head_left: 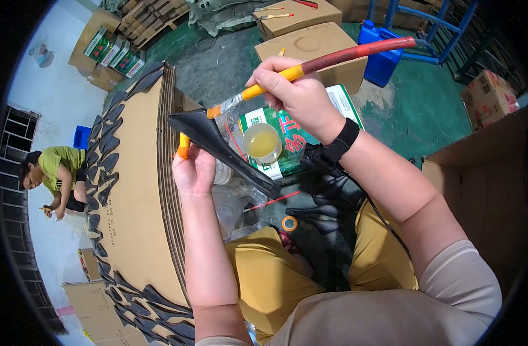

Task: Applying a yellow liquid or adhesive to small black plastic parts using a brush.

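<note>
My left hand (193, 168), an orange cot on one fingertip, holds a long black curved leather-like piece (218, 147) tilted up in front of me. My right hand (296, 95) grips a brush (310, 64) with a yellow and red handle, and its bristle tip touches the upper end of the black piece. Just behind the piece stands a small round cup of yellowish liquid (262, 142) on a green and white package (290, 144).
A stack of cardboard sheets (140, 173) edged with several black cut pieces lies at my left. Brown boxes (319, 49), a blue jug (382, 60) and a blue rack stand ahead. Another person (56, 173) crouches at far left. An open carton (489, 184) is on my right.
</note>
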`<state>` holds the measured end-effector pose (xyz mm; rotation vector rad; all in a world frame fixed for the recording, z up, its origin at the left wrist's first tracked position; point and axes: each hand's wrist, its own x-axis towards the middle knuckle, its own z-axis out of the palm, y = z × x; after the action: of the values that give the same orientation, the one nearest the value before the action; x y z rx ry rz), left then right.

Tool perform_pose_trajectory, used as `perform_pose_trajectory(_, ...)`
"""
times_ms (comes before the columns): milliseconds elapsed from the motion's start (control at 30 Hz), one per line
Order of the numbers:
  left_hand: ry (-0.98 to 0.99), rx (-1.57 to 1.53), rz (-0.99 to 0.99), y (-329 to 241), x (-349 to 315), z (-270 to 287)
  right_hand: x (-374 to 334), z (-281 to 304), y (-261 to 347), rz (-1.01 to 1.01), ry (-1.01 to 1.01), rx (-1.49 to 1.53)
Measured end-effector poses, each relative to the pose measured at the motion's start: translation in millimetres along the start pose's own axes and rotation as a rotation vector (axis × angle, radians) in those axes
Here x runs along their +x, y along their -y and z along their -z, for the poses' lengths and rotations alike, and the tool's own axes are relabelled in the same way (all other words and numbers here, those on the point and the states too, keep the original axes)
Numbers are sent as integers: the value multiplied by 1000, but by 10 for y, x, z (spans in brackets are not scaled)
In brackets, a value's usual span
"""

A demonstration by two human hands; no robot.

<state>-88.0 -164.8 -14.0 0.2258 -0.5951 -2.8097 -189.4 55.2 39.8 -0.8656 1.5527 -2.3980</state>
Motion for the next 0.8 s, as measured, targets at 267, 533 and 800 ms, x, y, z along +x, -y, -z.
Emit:
perform_pose_trajectory(267, 49, 23, -25, -105, -18, 64, -59, 11, 8, -140, 191, -61)
perform_pose_trajectory(533, 182, -126, 35, -197, -34, 47, -84, 26, -2, -221, 234, -6)
perform_pose_trajectory(800, -13, -117, -117, -385, -35, 81, -85, 82, 40, -271, 343, 80)
